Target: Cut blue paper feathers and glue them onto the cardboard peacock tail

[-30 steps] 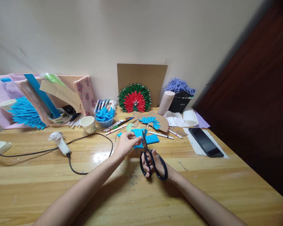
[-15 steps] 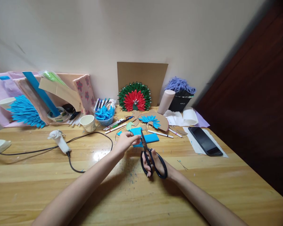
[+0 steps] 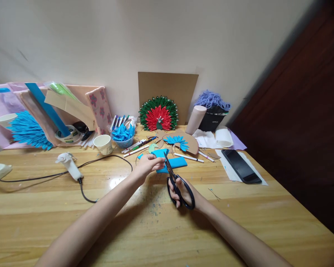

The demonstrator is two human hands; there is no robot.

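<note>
right hand (image 3: 181, 190): fingers curled round the handles of black scissors (image 3: 170, 172), held above the wooden table (image 3: 239, 218), blades beside the left hand (image 3: 147, 167). its thumb and fingers are nearly together; whether they grip anything cannot be told. blue material (image 3: 177, 162) lies on the table just beyond.

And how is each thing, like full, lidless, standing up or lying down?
Scissors: held by the right fingers, blades pointing away.
Left fingers: bent; grip unclear.
Phone: lying on white paper, screen dark.
Paper cup: upright, no lid.
Bowl: heaped with blue pieces.
Brown board: standing upright.
Glue gun: corded; on or off, can't tell.
</note>
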